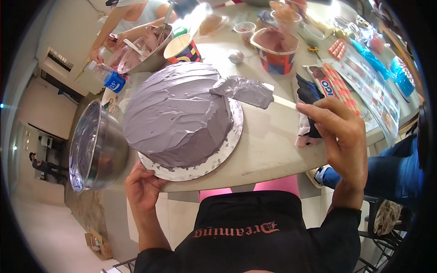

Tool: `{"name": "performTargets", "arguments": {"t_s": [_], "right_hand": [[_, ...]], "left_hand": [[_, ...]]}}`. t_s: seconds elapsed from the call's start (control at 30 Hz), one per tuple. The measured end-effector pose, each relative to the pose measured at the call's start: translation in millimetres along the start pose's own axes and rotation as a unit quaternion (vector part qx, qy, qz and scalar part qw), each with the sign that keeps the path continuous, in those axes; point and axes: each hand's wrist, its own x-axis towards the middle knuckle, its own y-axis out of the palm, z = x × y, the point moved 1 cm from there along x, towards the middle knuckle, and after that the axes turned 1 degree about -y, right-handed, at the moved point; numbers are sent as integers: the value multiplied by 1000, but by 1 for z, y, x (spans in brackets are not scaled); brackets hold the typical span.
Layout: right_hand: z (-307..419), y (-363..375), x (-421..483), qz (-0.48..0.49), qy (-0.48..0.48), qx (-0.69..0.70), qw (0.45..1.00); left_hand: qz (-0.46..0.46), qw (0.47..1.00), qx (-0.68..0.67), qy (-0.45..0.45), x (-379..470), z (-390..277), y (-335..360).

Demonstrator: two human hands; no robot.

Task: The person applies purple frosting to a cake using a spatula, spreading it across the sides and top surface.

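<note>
A round cake (pixel 174 112) covered in grey-purple frosting sits on a white cake board (pixel 191 173) smeared at its rim. At the near left edge of the board is my left hand (pixel 145 186), its thumb on top and the other fingers partly hidden beneath. My right hand (pixel 341 133) holds the white handle of a spatula (pixel 247 90). Thick frosting coats the spatula's blade, whose tip meets the cake's upper right edge. Left of the cake stands a steel mixing bowl (pixel 109 153) with the same frosting inside its wall.
Beyond the cake are a patterned paper tub (pixel 182 49), a silver ball (pixel 236 57) and a tub of pink frosting (pixel 276 51). A dark cloth (pixel 307 112), wafer rolls (pixel 341 88) and printed sheets (pixel 372 85) lie right. Another person's hands work at a bowl (pixel 150 61) at upper left.
</note>
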Motion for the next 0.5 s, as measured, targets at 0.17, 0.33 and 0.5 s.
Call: {"name": "performTargets", "arguments": {"t_s": [0.17, 0.33, 0.5], "right_hand": [[7, -3, -5, 14, -5, 8, 1000], [19, -12, -17, 23, -19, 4, 1000], [27, -24, -26, 38, -23, 56, 997]], "left_hand": [[-3, 1000, 4, 0, 1, 0, 2], [-7, 1000, 0, -7, 2, -1, 0], [-7, 1000, 4, 1, 0, 0, 1]]}}
